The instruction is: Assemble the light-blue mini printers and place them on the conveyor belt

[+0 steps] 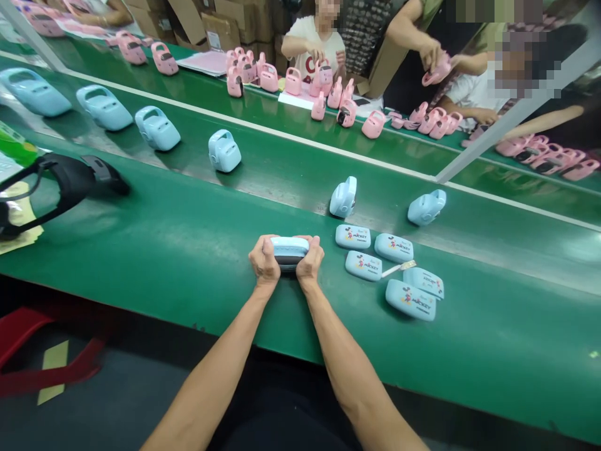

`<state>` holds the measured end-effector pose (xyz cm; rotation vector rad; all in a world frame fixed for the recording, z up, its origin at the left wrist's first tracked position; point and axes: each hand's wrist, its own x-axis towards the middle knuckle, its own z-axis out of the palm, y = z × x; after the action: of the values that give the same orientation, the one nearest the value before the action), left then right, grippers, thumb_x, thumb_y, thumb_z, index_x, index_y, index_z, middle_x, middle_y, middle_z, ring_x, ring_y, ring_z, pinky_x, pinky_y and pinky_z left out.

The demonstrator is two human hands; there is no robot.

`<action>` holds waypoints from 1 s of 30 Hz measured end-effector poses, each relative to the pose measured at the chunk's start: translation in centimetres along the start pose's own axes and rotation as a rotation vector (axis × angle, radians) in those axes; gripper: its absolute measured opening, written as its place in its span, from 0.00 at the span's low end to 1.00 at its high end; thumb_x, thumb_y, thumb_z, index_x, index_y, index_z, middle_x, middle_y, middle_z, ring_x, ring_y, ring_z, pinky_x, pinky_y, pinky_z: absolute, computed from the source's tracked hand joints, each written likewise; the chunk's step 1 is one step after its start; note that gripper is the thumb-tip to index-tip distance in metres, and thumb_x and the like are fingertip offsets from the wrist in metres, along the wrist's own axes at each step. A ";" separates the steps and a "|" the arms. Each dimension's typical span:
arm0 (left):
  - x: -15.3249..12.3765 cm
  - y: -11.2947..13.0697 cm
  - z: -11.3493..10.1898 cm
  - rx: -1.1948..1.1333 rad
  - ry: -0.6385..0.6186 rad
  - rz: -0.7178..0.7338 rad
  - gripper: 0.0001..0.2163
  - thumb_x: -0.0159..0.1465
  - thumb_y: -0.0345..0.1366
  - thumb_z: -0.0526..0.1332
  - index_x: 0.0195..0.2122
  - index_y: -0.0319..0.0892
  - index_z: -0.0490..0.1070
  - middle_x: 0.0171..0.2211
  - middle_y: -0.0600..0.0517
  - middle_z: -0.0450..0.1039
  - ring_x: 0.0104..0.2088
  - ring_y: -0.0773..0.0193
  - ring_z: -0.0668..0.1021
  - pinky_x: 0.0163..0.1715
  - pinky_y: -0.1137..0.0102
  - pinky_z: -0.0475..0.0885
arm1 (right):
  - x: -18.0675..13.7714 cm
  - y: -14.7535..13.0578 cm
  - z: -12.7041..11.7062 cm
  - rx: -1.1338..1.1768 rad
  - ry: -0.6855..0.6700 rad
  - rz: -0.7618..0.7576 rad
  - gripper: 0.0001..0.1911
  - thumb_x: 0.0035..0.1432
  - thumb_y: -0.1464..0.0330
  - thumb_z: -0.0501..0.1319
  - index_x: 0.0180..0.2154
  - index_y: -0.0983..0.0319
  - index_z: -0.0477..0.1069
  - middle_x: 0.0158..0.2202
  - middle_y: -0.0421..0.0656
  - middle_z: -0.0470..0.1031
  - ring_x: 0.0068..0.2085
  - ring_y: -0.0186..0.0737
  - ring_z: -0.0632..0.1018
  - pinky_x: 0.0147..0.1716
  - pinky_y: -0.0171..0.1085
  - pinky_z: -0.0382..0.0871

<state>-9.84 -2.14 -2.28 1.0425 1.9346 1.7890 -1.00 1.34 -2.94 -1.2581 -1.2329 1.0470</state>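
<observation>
My left hand [263, 260] and my right hand [310, 258] both grip one light-blue device [290, 248] from its two ends, pressing it together on the green conveyor belt [188, 250]. Its dark underside faces me. Just to the right lie several flat blue cover plates [353, 237] printed with a cartoon mouse, and a small label strip [398, 269] among them. Two more blue devices [344, 196] stand behind the plates.
Further blue devices [224, 151] sit spaced along the belt to the left. A black headset-like item [70, 178] rests at left. Across the belt, other people handle pink devices [373, 124]. Cardboard boxes [220, 28] stand behind. A red stool [28, 351] is below left.
</observation>
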 end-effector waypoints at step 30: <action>2.1 5.6 -9.2 -0.427 -0.318 -0.331 0.35 0.42 0.45 0.80 0.50 0.46 0.69 0.48 0.46 0.79 0.47 0.49 0.82 0.39 0.63 0.80 | 2.8 -7.1 -3.7 0.273 -0.990 -0.068 0.50 0.44 0.59 0.78 0.67 0.54 0.62 0.62 0.46 0.72 0.60 0.52 0.74 0.61 0.47 0.69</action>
<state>-15.72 -7.64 5.18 0.7518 1.3621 1.6302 2.35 3.26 4.65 -0.4414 -1.7420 1.8094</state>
